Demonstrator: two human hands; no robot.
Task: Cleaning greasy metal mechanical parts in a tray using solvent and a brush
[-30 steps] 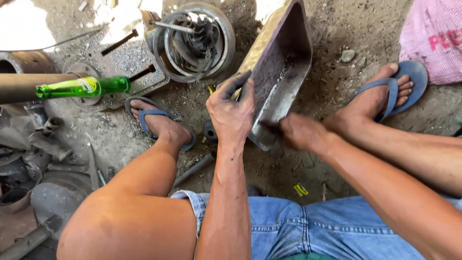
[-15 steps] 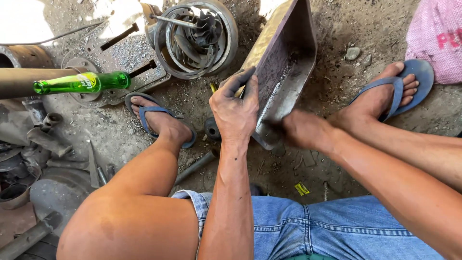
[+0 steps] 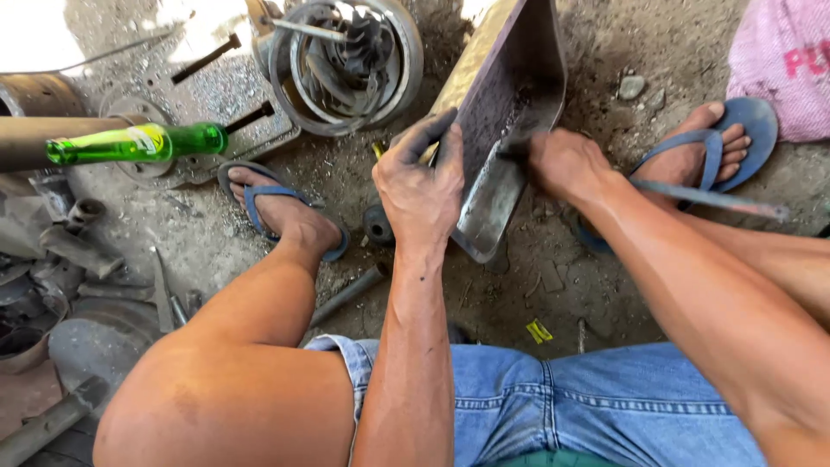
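An open-air scrap-metal workshop: dirt ground [image 3: 596, 294] strewn with rusty pipes [image 3: 35, 138], steel rings [image 3: 346, 60] and machine parts [image 3: 52, 259].

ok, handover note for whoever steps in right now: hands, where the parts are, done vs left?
Left hand: gripping the left edge of the metal tray, holding it tilted up off the dirt floor.
Right hand: pressed on the tray's inner face, closed on something small; what it is cannot be made out.
Nearby: round metal housing past the tray, green bottle lying on a pipe at left, thin rod across the right foot.
Done: tray propped and steadied.
Left: tray face looks gritty and dull, so the surface work seems unfinished.
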